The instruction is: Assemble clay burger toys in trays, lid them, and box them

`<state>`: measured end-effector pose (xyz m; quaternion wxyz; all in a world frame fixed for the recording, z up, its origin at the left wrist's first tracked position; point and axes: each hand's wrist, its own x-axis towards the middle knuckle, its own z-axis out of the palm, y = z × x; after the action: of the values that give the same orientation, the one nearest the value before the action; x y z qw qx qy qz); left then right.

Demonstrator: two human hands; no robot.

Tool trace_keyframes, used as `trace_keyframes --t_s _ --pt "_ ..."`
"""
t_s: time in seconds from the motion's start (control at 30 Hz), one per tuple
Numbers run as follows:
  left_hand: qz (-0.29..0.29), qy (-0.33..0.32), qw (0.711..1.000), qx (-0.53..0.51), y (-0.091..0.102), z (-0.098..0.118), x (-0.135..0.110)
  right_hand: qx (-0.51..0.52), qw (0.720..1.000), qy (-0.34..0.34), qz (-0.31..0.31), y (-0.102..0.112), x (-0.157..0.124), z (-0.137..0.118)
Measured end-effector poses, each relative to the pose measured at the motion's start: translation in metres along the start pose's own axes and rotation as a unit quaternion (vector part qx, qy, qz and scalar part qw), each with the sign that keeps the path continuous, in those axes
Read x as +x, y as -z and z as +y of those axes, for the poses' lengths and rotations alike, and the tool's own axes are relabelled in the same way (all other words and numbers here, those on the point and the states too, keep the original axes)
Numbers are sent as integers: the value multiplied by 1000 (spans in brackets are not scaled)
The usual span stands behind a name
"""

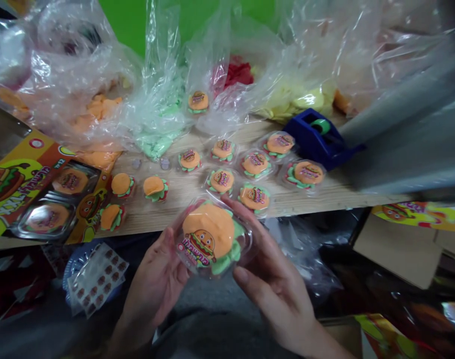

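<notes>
I work in what looks like a small packing workshop: my wooden bench (188, 185) carries a tape dispenser (319, 142), bulk plastic bags (162, 45), rows of clear-packed burger sweets (256, 163) and a printed display carton (31, 174).

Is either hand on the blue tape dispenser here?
No, the left hand and right hand both hold a clear burger pack, while the blue tape dispenser sits apart on the table.
</notes>
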<state>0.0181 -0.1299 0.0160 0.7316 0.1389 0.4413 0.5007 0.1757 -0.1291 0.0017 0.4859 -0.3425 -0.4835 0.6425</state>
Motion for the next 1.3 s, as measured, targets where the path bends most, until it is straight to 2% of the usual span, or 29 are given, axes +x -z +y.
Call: trace_keyframes --t_s 0.13,0.3,0.4,0.53,0.67,0.8,1.07,1.3 --pt "15 -1 1000 1 3 -3 0 -45 999 -4 14 2 -2 1" --pt "34 -57 998 1 6 -5 -3 -148 985 29 78 3 1 6" --pt "36 -55 998 15 4 -8 -6 -125 986 40 101 4 2 10" --pt "72 -64 994 42 8 -14 -7 -54 992 9 117 5 1 12" --pt "108 -90 979 148 21 -23 -6 -97 988 31 119 6 -2 7" --pt "98 -117 964 219 29 -29 -8 -124 984 35 121 4 -2 7" --pt "98 -191 934 284 17 -23 -13 -106 985 0 139 3 -6 17" --pt "65 -231 900 363 19 -25 -18 -117 984 -3 134 2 -4 15"
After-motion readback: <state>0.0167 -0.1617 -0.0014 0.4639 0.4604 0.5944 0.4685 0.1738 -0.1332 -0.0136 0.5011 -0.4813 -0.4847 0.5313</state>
